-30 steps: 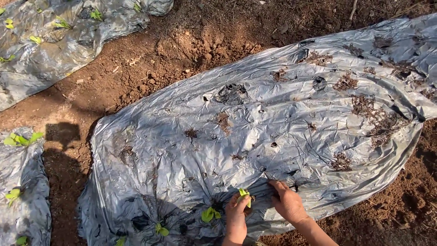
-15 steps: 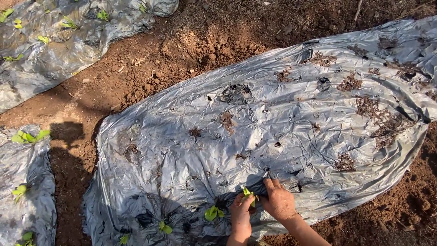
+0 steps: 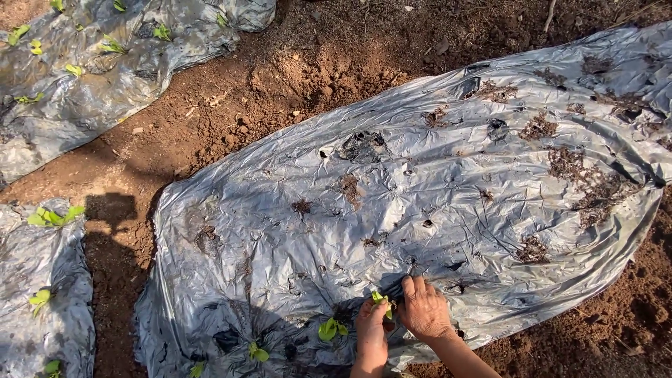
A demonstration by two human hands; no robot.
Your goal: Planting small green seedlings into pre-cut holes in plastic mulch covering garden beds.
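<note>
A wide bed of reddish-brown loose soil (image 3: 231,119) fills the ground, and the biggest thing on it is a long crinkled sheet of silver-grey plastic mulch film (image 3: 448,182), lying slantwise from lower left to upper right, dusted with clumps of earth and pierced by small dark holes. Two more silver plastic sheets lie apart from it: one at the upper left (image 3: 84,84) already dotted with small green seedlings, and one at the left edge (image 3: 35,280) with a few more.

On the big sheet, only the near lower-left end looks planted: a light green seedling (image 3: 329,327) stands in its hole just left of the hands, and another small one (image 3: 255,352) sits further left. The rest of the sheet, with its open holes such as the dark torn one (image 3: 360,145) near the upper middle, shows no plants, so most of this bed looks still to be filled.

At the bottom edge, the left hand (image 3: 369,329) pinches a small green leafy seedling (image 3: 380,299) between its fingertips, holding it at a hole in the film. The right hand (image 3: 425,308) lies touching it, fingers bent and pressed down on the plastic beside the stem; it appears to hold nothing itself.
</note>
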